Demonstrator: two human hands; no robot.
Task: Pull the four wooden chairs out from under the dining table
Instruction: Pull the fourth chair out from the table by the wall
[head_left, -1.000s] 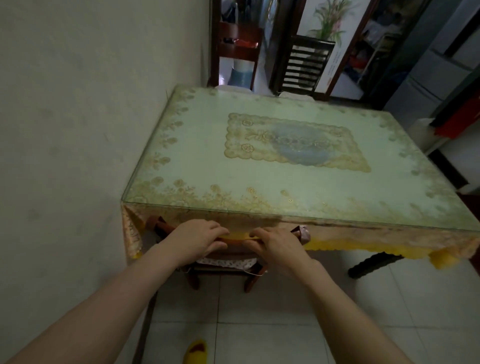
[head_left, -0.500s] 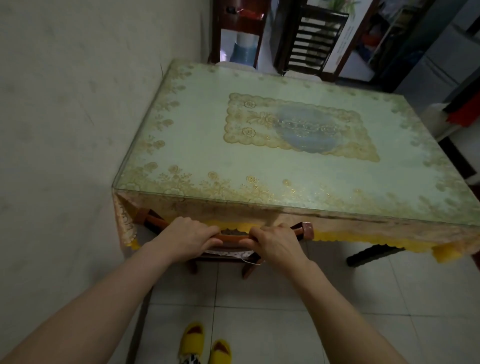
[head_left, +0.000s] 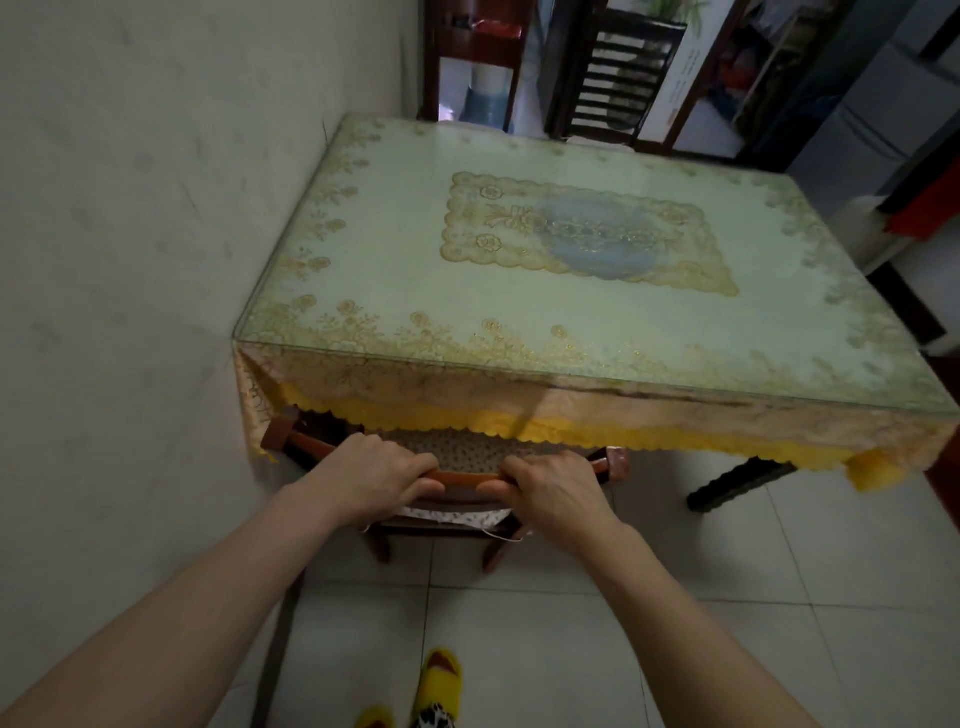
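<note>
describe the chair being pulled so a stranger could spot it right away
Find the dining table with the green-and-gold floral tablecloth standing against the wall. At its near edge, by the wall corner, a reddish-brown wooden chair sticks out under the yellow fringe. Unlike the dark slatted chair beyond the far side, both hands grip its top rail.

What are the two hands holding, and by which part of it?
Both the left hand and the right hand grip the wooden chair by the top rail of its backrest, one hand on each side of the middle.
</note>
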